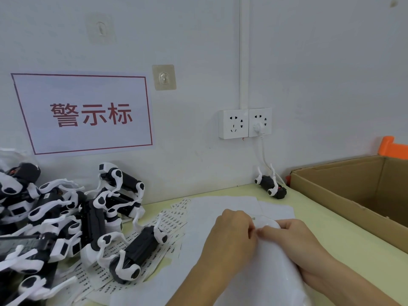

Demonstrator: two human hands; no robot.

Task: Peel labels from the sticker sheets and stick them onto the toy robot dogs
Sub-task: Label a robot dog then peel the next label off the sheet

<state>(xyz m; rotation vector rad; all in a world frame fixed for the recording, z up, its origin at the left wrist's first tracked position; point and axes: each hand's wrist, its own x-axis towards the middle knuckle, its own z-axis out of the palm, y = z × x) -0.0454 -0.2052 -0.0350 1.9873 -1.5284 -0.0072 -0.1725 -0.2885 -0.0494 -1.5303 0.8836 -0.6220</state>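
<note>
A white sticker sheet (265,261) is lifted off the table in front of me. My left hand (231,235) and my right hand (293,239) both pinch its upper edge, fingertips nearly touching. A heap of black-and-white toy robot dogs (61,221) lies at the left, one dog (136,252) nearest the sheets. A single robot dog (270,186) lies on its back by the wall at the right. Printed label sheets (170,219) are spread under and beside the heap. Whether a label is peeled off, I cannot tell.
Blank white backing sheets (220,206) cover the yellow-green table (344,246). An open cardboard box (357,191) stands at the right, an orange object (390,146) behind it. The wall holds a red-lettered sign (86,113) and sockets (245,123) with a white cable plugged in.
</note>
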